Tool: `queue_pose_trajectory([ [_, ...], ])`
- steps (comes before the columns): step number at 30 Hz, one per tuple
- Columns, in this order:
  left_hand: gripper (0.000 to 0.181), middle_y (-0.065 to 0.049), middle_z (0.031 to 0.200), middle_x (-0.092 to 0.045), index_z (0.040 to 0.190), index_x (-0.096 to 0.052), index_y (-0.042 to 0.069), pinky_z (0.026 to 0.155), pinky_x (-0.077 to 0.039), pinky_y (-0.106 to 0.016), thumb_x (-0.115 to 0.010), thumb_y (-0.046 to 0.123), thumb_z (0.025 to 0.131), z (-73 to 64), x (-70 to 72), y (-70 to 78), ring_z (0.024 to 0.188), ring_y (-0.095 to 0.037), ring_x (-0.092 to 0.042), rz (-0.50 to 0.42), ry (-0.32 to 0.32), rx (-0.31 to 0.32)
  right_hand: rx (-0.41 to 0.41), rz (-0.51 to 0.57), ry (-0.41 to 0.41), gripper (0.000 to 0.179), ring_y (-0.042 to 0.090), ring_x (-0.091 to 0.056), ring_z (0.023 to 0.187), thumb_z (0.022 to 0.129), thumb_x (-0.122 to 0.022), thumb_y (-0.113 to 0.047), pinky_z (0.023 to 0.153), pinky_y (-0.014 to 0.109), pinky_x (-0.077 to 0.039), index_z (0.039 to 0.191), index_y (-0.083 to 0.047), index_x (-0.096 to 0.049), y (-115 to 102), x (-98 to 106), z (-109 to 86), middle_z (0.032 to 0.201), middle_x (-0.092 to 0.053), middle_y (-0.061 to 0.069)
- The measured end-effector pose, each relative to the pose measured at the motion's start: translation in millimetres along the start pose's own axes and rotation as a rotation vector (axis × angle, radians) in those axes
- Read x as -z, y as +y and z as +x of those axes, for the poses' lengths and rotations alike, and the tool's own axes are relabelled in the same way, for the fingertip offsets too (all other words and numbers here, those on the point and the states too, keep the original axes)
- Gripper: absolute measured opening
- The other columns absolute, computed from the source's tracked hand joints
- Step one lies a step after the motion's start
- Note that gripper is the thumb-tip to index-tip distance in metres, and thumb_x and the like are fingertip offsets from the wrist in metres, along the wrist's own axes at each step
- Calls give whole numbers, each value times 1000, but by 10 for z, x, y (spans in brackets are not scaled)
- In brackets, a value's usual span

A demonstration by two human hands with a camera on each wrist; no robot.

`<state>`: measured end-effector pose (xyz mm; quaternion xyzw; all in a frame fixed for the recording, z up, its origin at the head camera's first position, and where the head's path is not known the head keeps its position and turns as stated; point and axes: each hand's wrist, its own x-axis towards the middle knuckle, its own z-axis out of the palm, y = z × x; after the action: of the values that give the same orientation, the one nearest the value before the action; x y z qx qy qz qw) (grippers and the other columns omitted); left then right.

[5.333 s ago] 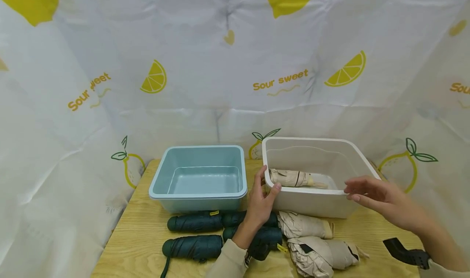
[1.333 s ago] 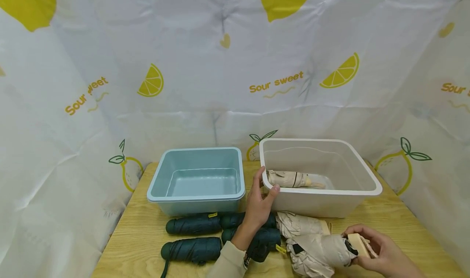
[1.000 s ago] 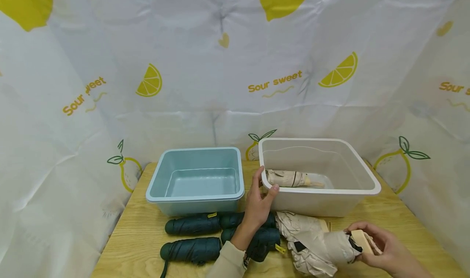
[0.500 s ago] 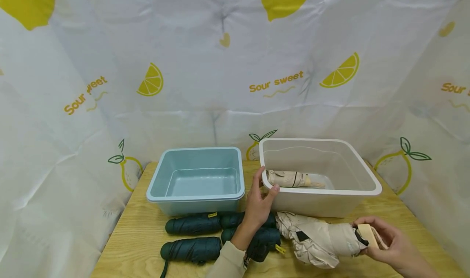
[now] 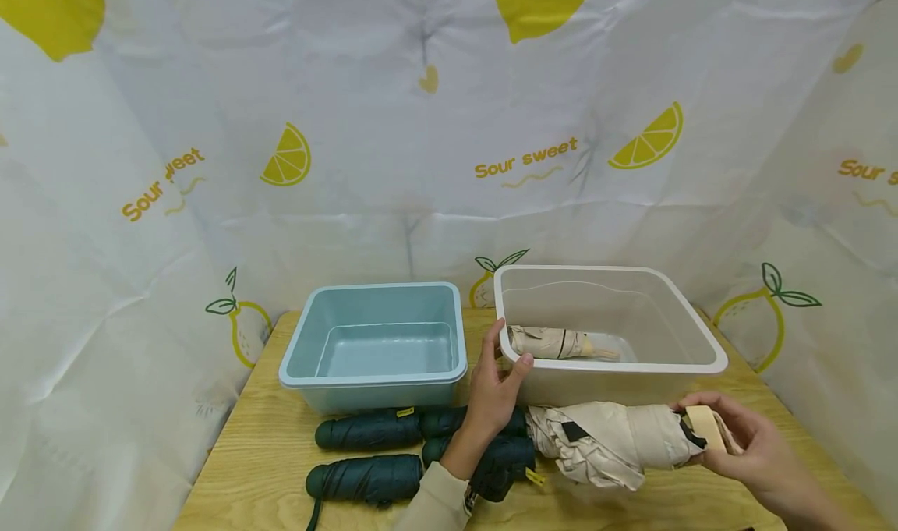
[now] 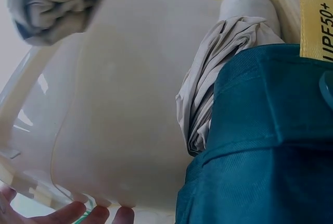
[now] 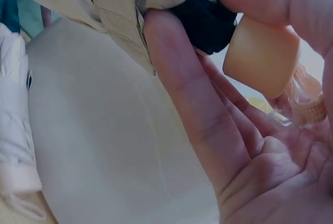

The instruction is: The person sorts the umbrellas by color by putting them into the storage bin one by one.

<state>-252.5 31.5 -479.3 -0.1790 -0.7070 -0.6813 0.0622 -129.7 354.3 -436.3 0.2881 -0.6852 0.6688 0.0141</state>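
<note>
My left hand grips the front left corner of a white plastic bin, its thumb at the front rim. A folded beige umbrella lies inside that bin. With my right hand I hold a second, loosely folded beige umbrella by its pale yellow handle. This umbrella is raised off the table, in front of the bin's front wall. Another beige umbrella lies below, along the bin, mostly hidden in the head view. Dark green folded umbrellas lie on the table, several in all, partly under my left forearm.
A light blue bin stands at the back left with nothing in it. The wooden table ends at a white lemon-print curtain behind and at both sides. Yellow tags hang on the green umbrellas.
My right hand has come down from the bin's rim, taken the beige umbrella by its handle and lifted it up and rightward toward the bin. The left hand stays on the bin corner.
</note>
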Motion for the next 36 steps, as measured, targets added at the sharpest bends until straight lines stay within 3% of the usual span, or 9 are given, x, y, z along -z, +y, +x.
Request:
queue_pose_trajectory([
  [5,70,-9,153,-47,161,-28,28,101,-52,-56,-62,38,101,2,0,-2,138,-32,-50,2,1,7,-6,-48,39,63,5,-63,109,82,-44,33,74,32,-61,135,-1,-54,-72,-45,107,130,-63,-3],
  [9,70,-8,152,-48,161,-27,28,100,-53,-52,-62,37,101,0,1,-5,136,-32,-51,1,0,2,82,40,25,67,9,-64,107,80,-38,36,73,33,-61,136,3,-53,-68,-17,213,132,-62,2],
  [13,69,-8,151,-49,161,-27,31,97,-55,-48,-62,36,102,-8,6,-14,136,-31,-51,5,-2,-3,114,140,4,68,11,-64,109,83,-35,36,78,31,-61,140,3,-51,-79,25,289,134,-61,4],
  [19,67,-7,152,-48,159,-27,39,97,-55,-47,-61,37,102,-10,1,-13,136,-28,-51,9,-3,-8,119,271,3,63,12,-65,109,87,-33,35,83,27,-60,139,5,-50,-161,57,409,133,-61,7],
  [25,66,-9,150,-49,159,-27,37,96,-56,-46,-61,36,102,-4,-5,-9,136,-33,-51,11,-6,-19,128,360,-8,60,17,-65,114,89,-29,34,88,33,-60,140,8,-48,-237,82,552,132,-60,12],
  [30,68,-10,149,-50,161,-27,29,94,-56,-43,-61,35,102,-2,0,-6,135,-37,-52,-6,-10,-18,96,356,35,63,18,-66,111,90,-26,33,88,35,-60,141,5,-51,-280,121,646,132,-58,11],
  [36,67,-9,149,-49,160,-27,36,96,-55,-44,-61,37,102,-7,1,6,136,-37,-51,-11,-10,-7,58,367,72,60,19,-66,110,93,-26,29,89,36,-60,140,3,-53,-342,193,778,131,-55,11],
])
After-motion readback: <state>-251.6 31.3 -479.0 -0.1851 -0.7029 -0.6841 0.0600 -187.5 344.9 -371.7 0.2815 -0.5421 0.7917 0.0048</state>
